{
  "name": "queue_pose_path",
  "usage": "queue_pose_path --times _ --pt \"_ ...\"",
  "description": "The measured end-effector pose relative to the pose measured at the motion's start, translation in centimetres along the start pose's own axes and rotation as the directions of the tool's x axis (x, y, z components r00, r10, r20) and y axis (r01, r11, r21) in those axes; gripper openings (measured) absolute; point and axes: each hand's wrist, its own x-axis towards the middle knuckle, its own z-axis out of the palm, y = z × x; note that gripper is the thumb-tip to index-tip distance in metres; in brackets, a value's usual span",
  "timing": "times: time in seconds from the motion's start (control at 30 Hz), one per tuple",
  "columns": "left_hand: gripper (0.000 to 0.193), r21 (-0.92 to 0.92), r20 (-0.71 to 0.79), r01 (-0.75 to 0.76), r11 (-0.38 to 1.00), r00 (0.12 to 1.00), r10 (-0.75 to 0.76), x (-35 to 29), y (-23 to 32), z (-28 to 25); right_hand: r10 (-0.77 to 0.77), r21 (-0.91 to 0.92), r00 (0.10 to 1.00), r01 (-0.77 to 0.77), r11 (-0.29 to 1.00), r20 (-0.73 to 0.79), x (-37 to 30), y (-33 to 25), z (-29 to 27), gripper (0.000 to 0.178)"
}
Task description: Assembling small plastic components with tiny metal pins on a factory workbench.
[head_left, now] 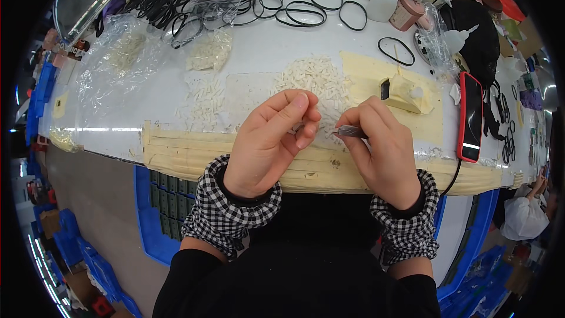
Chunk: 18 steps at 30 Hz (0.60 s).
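My right hand [384,144] pinches a small flat grey metal blade-like piece [351,131] between thumb and fingers; its exact kind is hard to make out. My left hand [268,135] is raised just left of it, palm turned inward, with the fingers curled toward the thumb. Whatever may be in those fingers is hidden or too small to name. Behind both hands lies a heap of small white stick-like pieces [312,76] on the white table. More of these white pieces [206,103] are scattered to the left.
Black rubber-like rings [301,15] are piled along the far side. Clear plastic bags [210,52] lie at left. A tape-wrapped block [406,95] sits on yellow tape at right, beside a red-cased phone [469,116] with a cable. Tape covers the table's front edge [188,156].
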Motion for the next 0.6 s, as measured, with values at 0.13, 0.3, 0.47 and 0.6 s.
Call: queue_pose_path --times 0.13,0.3,0.47,0.6 --pt "0.025 0.2 0.001 0.093 0.975 0.995 -0.095 -0.5 0.4 1.4 -0.005 0.248 0.991 0.037 0.968 -0.131 0.7 -1.2 -0.3 0.019" --pt "0.026 0.164 0.183 0.137 0.977 0.969 -0.166 -0.5 0.7 0.3 -0.116 0.224 0.961 0.174 0.959 -0.249 1.0 -1.3 1.0 0.023" --pt "0.022 0.086 0.133 0.101 0.991 0.985 -0.112 -0.7 -0.1 0.3 -0.239 0.088 0.939 0.267 0.96 -0.25 1.1 -1.6 0.5 0.023" --pt "0.019 0.09 0.125 0.08 0.993 0.988 -0.091 -0.6 0.1 0.2 -0.241 0.066 0.936 0.266 0.962 -0.257 0.8 -1.4 0.4 0.022"
